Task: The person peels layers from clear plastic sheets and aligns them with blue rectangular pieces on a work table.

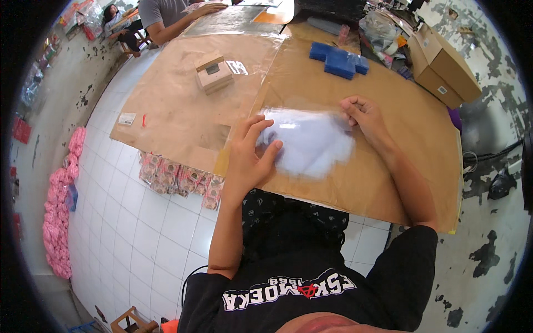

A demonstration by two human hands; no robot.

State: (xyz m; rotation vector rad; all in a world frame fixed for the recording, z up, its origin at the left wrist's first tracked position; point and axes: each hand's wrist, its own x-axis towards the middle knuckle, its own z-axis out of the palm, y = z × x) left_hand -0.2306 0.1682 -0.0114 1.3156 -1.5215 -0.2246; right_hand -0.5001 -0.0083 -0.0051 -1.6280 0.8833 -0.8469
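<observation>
A loose pile of clear, whitish plastic sheets or bags [311, 144] lies on the brown-covered table in front of me, its edges blurred. My left hand [252, 152] is at the pile's left edge, thumb and fingers spread apart around that side. At the upper right corner, my right hand [362, 117] has its thumb and fingertips pinched together. Whatever is between those fingertips is too blurred to make out. Beyond the pile sit stacked blue flat packs [340, 62].
A small open cardboard box [215, 77] stands left of centre on the table [400, 150]. At the right edge is a large carton [444, 66]. Patterned packets [177, 177] hang at the near left edge. Another person's arm [175, 30] rests at the far end. Pink bundles [58, 205] line the floor.
</observation>
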